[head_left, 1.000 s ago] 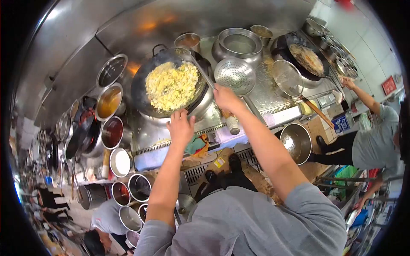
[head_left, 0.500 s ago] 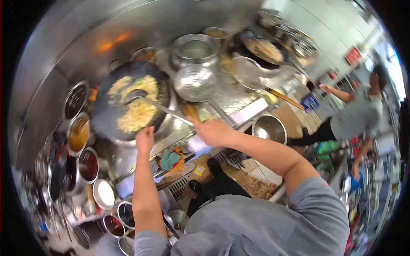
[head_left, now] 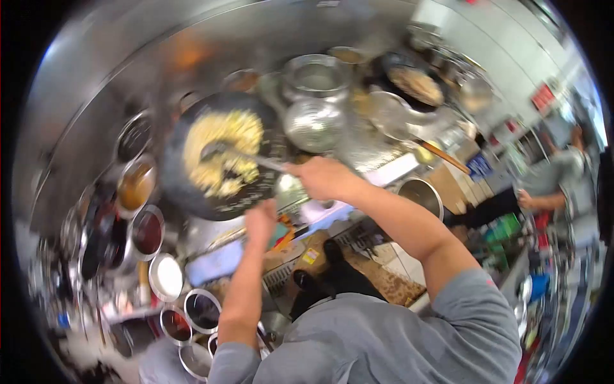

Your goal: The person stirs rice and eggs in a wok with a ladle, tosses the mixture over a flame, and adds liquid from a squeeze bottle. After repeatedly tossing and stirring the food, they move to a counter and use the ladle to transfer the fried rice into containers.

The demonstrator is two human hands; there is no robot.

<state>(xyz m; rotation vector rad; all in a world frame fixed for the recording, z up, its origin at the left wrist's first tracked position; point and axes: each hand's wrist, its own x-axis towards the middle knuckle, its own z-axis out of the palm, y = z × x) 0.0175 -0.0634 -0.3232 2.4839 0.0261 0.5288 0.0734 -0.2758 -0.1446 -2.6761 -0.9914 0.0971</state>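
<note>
A large dark wok [head_left: 173, 163] sits on the stove at the left, filled with pale yellow food [head_left: 246, 128] that looks like fried rice or noodles with egg. My left hand [head_left: 261, 221] is closed at the wok's near rim; the exact grip is blurred. My right hand [head_left: 323, 179] is wrapped round the handle of a metal ladle [head_left: 246, 155]. The ladle's bowl rests among the food inside the wok. Just beyond my right hand lies a round perforated strainer [head_left: 313, 125].
A metal pot [head_left: 316, 77] stands behind the strainer. A second wok [head_left: 416, 86] holds food at the back right. Sauce containers line the left, among them a bowl of white stuff [head_left: 166, 278]. Another person [head_left: 550, 176] stands at the right. A steel bowl [head_left: 420, 198] sits below the counter edge.
The wok has shifted and tilted, with my left hand moving along with it. Its food has gathered and spread differently round the ladle. The other person has turned and lowered an arm.
</note>
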